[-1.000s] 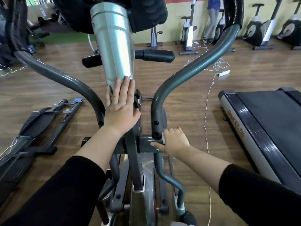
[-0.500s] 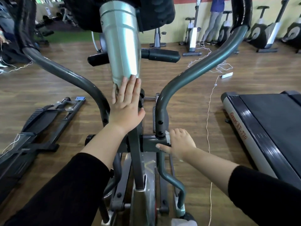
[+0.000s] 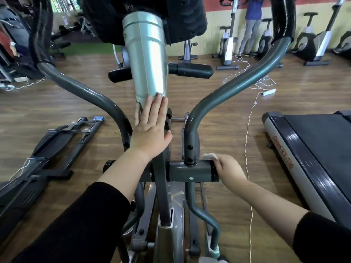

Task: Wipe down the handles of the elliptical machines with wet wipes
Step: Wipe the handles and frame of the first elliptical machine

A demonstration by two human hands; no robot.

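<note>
I look down on an elliptical machine. Its silver centre column (image 3: 148, 63) runs down the middle, with a grey left handle arm (image 3: 91, 93) and a grey right handle arm (image 3: 228, 88) curving up to black foam grips. My left hand (image 3: 152, 126) lies flat, fingers together, against the column's lower end. My right hand (image 3: 229, 169) is closed on a white wet wipe (image 3: 209, 156) pressed at the right end of the grey cross tube (image 3: 190, 170) below the right arm's base. Most of the wipe is hidden under my fingers.
A treadmill (image 3: 313, 149) lies close on the right, a folded black frame (image 3: 62, 141) on the floor at left. A white cable (image 3: 247, 145) and power strip (image 3: 268, 92) run across the wooden floor. Exercise bikes (image 3: 228, 44) and a standing person (image 3: 251, 25) are by the far wall.
My right hand has slid right along the cross tube, from the base of the right arm to the tube's end, and the wipe now shows above my fingers. My left hand has stayed on the column.
</note>
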